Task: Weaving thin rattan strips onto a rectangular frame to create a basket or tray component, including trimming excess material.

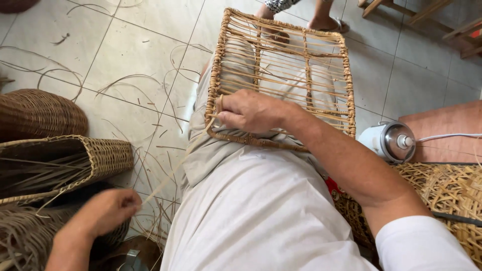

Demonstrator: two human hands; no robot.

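Right hand (251,111) on rattan frame (281,80) edge, left hand (108,211) pinching strip (175,168).

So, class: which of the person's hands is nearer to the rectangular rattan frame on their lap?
Right. The right hand rests on the rattan frame's near left corner, pinching a rattan strip there. The left hand is well off to the lower left, holding that strip's other end.

The rattan frame (281,75) was light tan, with open parallel slats and a wrapped border. The strand (173,170) was pale straw colour. The woven basket (75,160) had a fine beige weave, and the rounded basket (37,113) was darker brown. The floor tiles (130,50) were pale grey with thin dark lines. The clothing (251,200) was plain off-white.
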